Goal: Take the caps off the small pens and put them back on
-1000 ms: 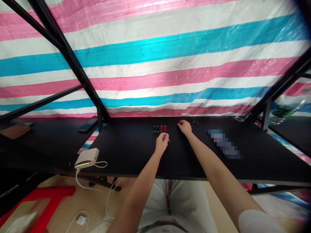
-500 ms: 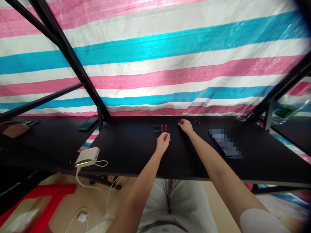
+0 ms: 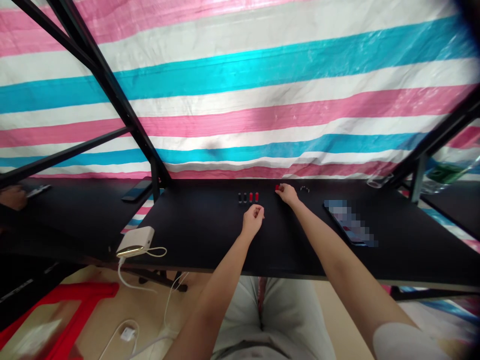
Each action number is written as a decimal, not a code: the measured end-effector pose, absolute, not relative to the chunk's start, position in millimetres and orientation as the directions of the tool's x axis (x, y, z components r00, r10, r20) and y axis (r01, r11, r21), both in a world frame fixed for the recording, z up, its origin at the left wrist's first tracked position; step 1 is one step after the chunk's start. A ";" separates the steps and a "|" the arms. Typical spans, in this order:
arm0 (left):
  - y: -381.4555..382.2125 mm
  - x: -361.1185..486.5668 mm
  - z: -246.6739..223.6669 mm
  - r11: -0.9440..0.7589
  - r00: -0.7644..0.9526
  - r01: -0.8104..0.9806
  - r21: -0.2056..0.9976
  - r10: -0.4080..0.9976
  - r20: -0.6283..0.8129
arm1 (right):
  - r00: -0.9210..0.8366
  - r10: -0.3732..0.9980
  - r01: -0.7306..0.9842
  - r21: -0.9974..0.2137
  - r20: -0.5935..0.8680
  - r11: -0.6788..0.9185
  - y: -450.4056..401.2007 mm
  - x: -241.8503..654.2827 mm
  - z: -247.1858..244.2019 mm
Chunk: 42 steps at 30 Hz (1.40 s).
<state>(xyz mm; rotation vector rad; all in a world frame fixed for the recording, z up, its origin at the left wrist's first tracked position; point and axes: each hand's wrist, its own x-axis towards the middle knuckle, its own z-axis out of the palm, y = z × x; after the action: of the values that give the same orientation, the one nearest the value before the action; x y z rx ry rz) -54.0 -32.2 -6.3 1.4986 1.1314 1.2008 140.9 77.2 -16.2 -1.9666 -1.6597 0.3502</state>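
Note:
Two black cylinders point(image 3: 242, 198) and two red cylinders point(image 3: 254, 197) stand in a row on the black table point(image 3: 202, 225). Just in front of the row, my left hand point(image 3: 253, 220) is curled with its fingers together; whatever it may hold is hidden. Farther right and back, my right hand point(image 3: 288, 194) pinches a small red piece point(image 3: 277, 187) at the table surface. Small dark and silvery pieces point(image 3: 305, 189) lie to the right of my right hand, too small to make out.
A phone point(image 3: 350, 222) lies at the right. At the left front edge sits a white box point(image 3: 135, 241) with a cable. Another phone point(image 3: 137, 190) and a person's hand point(image 3: 14, 196) are on the left table. Black frame bars point(image 3: 112, 95) rise at the sides.
Both my hands have stayed nearly in place, the right still at the red piece. On the left table, the other person's hand has moved to the left.

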 end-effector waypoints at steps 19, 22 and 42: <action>-32.4 -55.4 -8.9 -0.225 0.134 0.188 0.956 0.970 0.202 | 0.277 0.950 0.801 -0.581 0.145 -0.145 77.2 136.7 -26.7; -33.0 -55.6 -7.8 -0.224 0.134 0.207 0.952 0.971 0.199 | 0.342 0.925 0.772 -0.611 0.164 -0.177 70.8 131.7 -26.4; -17.5 -35.6 18.8 -0.164 0.099 0.746 0.645 0.986 0.137 | 0.530 0.808 0.163 -0.966 0.257 0.200 -14.0 85.4 -28.6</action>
<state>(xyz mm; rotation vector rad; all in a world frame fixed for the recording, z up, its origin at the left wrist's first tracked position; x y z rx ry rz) -35.6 -17.5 18.8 1.9694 1.6929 0.7770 85.4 -14.0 -28.6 -1.3207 -0.9462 0.5610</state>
